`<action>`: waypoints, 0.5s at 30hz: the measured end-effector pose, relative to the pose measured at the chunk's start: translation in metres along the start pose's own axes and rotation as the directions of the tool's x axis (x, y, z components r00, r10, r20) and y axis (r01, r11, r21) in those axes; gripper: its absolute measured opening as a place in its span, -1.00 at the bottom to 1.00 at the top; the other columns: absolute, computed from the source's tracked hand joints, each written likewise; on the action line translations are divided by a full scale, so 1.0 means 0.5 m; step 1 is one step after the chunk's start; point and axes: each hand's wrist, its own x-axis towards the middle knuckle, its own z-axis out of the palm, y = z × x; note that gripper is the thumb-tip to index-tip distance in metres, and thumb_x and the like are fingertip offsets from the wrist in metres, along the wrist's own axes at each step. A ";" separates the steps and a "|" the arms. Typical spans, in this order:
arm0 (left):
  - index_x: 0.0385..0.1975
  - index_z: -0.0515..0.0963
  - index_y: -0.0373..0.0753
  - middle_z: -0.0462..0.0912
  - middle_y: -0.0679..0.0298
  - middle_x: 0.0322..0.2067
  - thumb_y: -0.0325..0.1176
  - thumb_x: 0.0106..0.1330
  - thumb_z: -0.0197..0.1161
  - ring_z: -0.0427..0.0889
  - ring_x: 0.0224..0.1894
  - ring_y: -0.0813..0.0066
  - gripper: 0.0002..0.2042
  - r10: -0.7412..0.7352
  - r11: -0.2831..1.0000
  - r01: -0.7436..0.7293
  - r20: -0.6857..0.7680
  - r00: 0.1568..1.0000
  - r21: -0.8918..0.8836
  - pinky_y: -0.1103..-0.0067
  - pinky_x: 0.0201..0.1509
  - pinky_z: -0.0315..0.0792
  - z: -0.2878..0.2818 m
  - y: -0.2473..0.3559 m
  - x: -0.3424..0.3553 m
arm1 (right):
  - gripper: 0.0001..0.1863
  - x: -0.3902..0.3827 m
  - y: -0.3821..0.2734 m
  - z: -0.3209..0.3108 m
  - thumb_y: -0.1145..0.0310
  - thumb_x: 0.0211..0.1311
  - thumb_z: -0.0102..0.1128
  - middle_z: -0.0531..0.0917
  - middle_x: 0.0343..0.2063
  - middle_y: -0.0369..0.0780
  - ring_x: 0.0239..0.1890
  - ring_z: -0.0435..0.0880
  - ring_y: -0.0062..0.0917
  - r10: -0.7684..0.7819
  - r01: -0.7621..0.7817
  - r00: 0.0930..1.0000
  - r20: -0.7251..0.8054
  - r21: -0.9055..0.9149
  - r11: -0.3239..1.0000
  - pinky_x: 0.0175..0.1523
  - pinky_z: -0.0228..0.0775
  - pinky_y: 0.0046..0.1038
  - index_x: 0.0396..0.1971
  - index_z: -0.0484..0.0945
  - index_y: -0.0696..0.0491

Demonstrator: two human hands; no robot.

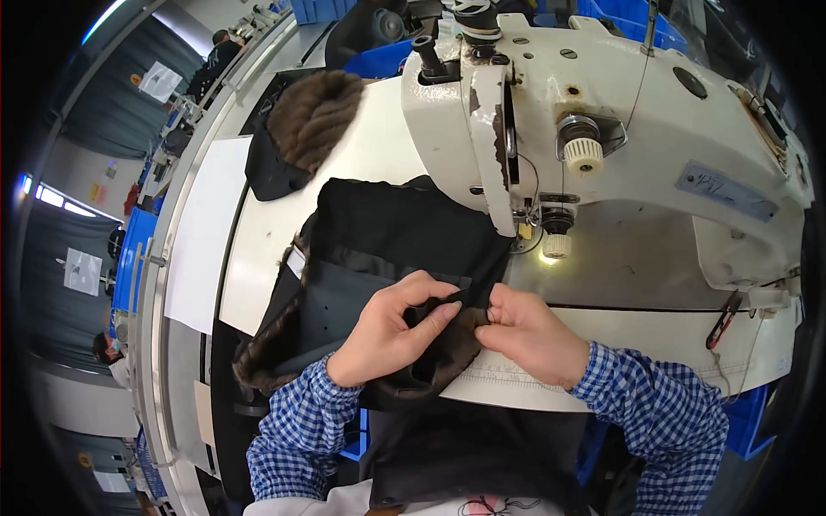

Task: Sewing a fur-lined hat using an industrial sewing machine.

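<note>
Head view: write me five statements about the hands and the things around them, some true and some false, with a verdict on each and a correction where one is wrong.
1. The left hand and the right hand both grip the dark fabric. True.
2. The sleeves are plain red. False: they are checked in blue and white.
3. A brown fur piece lies beyond the dark fabric, toward the left. True.
4. The red-and-black tool lies left of the left hand. False: it lies to the right of the right hand, on the white tabletop.
5. The sewing machine has a white body with worn patches. True.
</note>
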 end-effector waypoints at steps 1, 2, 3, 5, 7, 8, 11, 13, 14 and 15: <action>-0.11 0.62 -0.41 0.59 0.20 -0.33 -0.52 0.35 0.34 0.56 -0.28 0.44 -0.83 0.042 0.999 -0.043 0.023 0.999 0.027 0.59 -0.14 0.44 -0.001 0.002 0.002 | -0.86 0.000 0.003 0.000 0.69 0.28 0.04 0.55 -0.29 -0.29 -0.26 0.52 -0.72 -0.024 0.024 1.000 0.000 0.001 1.000 -0.21 0.42 -0.60 -0.27 0.33 0.16; -0.11 0.62 -0.41 0.59 0.20 -0.33 -0.52 0.35 0.34 0.56 -0.28 0.44 -0.83 0.041 0.999 -0.041 0.027 0.999 0.028 0.59 -0.14 0.44 -0.001 0.005 0.004 | -0.85 0.000 0.005 0.000 0.70 0.26 0.04 0.55 -0.29 -0.30 -0.28 0.50 -0.73 -0.049 0.049 0.999 -0.001 0.002 0.999 -0.24 0.39 -0.60 -0.28 0.32 0.16; -0.12 0.63 -0.40 0.59 0.20 -0.33 -0.54 0.33 0.34 0.55 -0.29 0.45 -0.83 0.045 0.998 -0.047 0.036 0.998 0.031 0.59 -0.15 0.44 -0.001 0.009 0.006 | -0.85 -0.002 0.003 0.007 0.70 0.26 0.04 0.55 -0.29 -0.30 -0.28 0.50 -0.73 -0.050 0.050 0.999 -0.003 0.006 0.999 -0.24 0.39 -0.60 -0.28 0.32 0.16; -0.12 0.63 -0.39 0.59 0.21 -0.34 -0.56 0.31 0.34 0.55 -0.30 0.45 -0.83 0.048 0.998 -0.050 0.045 0.998 0.037 0.58 -0.17 0.44 -0.003 0.013 0.007 | -0.90 -0.006 -0.009 0.025 0.65 0.31 0.04 0.54 -0.32 -0.33 -0.33 0.46 -0.76 -0.094 0.096 0.995 -0.043 0.056 0.994 -0.28 0.35 -0.60 -0.24 0.36 0.17; -0.13 0.64 -0.38 0.62 0.24 -0.30 -0.62 0.25 0.37 0.56 -0.25 0.50 -0.79 0.032 0.999 -0.034 0.054 0.998 0.033 0.61 -0.11 0.43 -0.002 0.016 0.005 | -0.92 -0.013 -0.019 0.023 0.61 0.35 0.04 0.55 -0.33 -0.35 -0.34 0.46 -0.77 -0.045 0.047 0.998 -0.045 0.060 0.997 -0.29 0.35 -0.61 -0.20 0.39 0.18; -0.13 0.64 -0.38 0.62 0.24 -0.30 -0.62 0.25 0.37 0.56 -0.25 0.50 -0.79 0.030 0.999 -0.032 0.055 0.998 0.033 0.61 -0.11 0.43 -0.002 0.016 0.005 | -0.91 -0.014 -0.020 0.021 0.57 0.39 0.05 0.56 -0.34 -0.36 -0.35 0.46 -0.79 0.006 -0.003 0.999 -0.045 0.060 0.998 -0.29 0.35 -0.63 -0.16 0.42 0.18; -0.14 0.65 -0.38 0.60 0.21 -0.33 -0.58 0.28 0.35 0.56 -0.31 0.47 -0.82 0.029 0.999 -0.030 0.050 0.998 0.027 0.59 -0.21 0.45 -0.002 0.014 0.006 | -0.85 -0.007 -0.014 0.022 0.51 0.46 0.03 0.59 -0.33 -0.38 -0.37 0.45 -0.82 0.097 -0.083 0.988 -0.119 0.115 0.990 -0.30 0.34 -0.66 -0.06 0.47 0.19; -0.13 0.64 -0.38 0.60 0.22 -0.34 -0.57 0.28 0.35 0.57 -0.32 0.46 -0.82 0.027 0.999 -0.028 0.046 0.999 0.023 0.59 -0.21 0.45 -0.002 0.014 0.004 | -0.84 -0.014 -0.015 0.026 0.52 0.47 0.02 0.59 -0.32 -0.37 -0.35 0.46 -0.82 0.035 -0.027 0.995 -0.096 0.076 0.997 -0.30 0.34 -0.66 -0.04 0.46 0.20; -0.13 0.64 -0.38 0.60 0.22 -0.34 -0.56 0.28 0.35 0.57 -0.32 0.46 -0.82 0.026 0.999 -0.027 0.043 0.999 0.020 0.59 -0.22 0.45 -0.002 0.015 0.003 | -0.84 -0.017 -0.018 0.028 0.53 0.48 0.00 0.60 -0.30 -0.37 -0.34 0.47 -0.83 -0.029 0.032 0.997 -0.069 0.039 0.999 -0.30 0.34 -0.66 -0.02 0.46 0.20; -0.13 0.64 -0.38 0.60 0.22 -0.34 -0.56 0.28 0.35 0.57 -0.32 0.46 -0.82 0.025 1.000 -0.026 0.043 0.999 0.015 0.59 -0.22 0.45 -0.002 0.017 0.001 | -0.84 -0.019 -0.019 0.028 0.53 0.48 0.00 0.60 -0.30 -0.37 -0.34 0.47 -0.83 -0.025 0.028 0.997 -0.072 0.038 0.999 -0.30 0.34 -0.66 -0.02 0.46 0.20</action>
